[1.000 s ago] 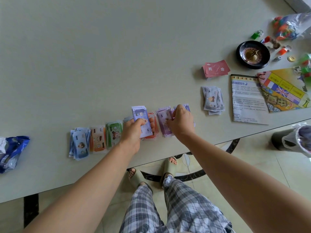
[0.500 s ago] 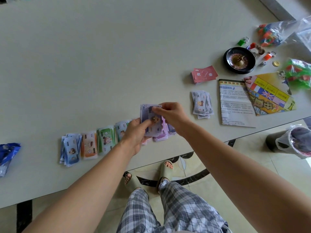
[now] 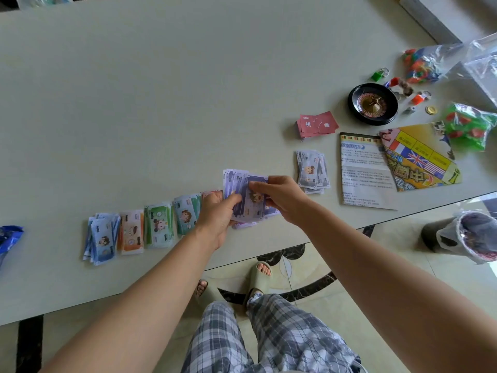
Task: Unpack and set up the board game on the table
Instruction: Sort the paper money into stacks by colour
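A fanned bundle of purple play-money notes [image 3: 236,184] is held just above the table's near edge. My left hand [image 3: 217,214] grips the bundle from below and the left. My right hand [image 3: 279,197] pinches the top note from the right. Sorted piles lie in a row to the left: blue notes [image 3: 100,238], orange notes [image 3: 131,231], green notes [image 3: 157,227] and teal notes [image 3: 187,214]. A grey pile of notes [image 3: 312,170] lies to the right. A few purple notes stay on the table under my hands.
Red cards [image 3: 317,125], an instruction sheet [image 3: 363,173] and the folded board [image 3: 419,157] lie at right. A roulette wheel [image 3: 372,103], small tokens, a gold coin [image 3: 431,110] and bags of plastic pieces [image 3: 468,127] sit beyond. A blue wrapper [image 3: 9,238] lies at far left. A bin [image 3: 468,238] stands on the floor.
My right hand left the purple pile on the table and came to the bundle in my left hand, where it now pinches the top note. The bundle has fanned out.
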### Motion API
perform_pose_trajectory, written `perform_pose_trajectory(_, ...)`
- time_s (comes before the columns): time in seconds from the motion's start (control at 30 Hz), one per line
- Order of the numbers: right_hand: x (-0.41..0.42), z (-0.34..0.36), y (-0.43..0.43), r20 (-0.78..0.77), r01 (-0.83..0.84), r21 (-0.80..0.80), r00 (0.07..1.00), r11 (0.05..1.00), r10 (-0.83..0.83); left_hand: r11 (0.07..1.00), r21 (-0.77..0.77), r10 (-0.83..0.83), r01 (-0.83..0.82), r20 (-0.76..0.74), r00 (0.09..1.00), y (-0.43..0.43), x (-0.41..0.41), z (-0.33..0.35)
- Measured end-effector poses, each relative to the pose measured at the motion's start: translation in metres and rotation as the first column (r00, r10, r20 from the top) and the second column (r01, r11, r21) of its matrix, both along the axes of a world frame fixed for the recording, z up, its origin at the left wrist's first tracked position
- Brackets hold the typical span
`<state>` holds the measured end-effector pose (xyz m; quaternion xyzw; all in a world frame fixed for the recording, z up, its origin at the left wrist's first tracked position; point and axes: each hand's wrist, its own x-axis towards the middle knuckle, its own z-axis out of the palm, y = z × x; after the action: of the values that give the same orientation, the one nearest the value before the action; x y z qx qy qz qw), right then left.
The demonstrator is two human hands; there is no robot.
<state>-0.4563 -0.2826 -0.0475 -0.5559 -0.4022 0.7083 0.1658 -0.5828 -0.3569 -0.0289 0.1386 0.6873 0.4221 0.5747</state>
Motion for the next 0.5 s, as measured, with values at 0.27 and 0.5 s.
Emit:
perform_pose_trajectory(0.27,0.001,0.0,-0.002,-0.03,0.017,-0.017,0.999,1.0,-0.018,0.999,0.01,-0.034,0.034,0.007,0.999,0.002,-0.001,0.002)
perform_pose_trajectory(0.5,0.0,0.001,0.002,-0.015,0.066,0.001,0.998,0.998,-0.066,0.999,0.0,-0.052,0.052,0.033,0.998,0.013,-0.011,0.001)
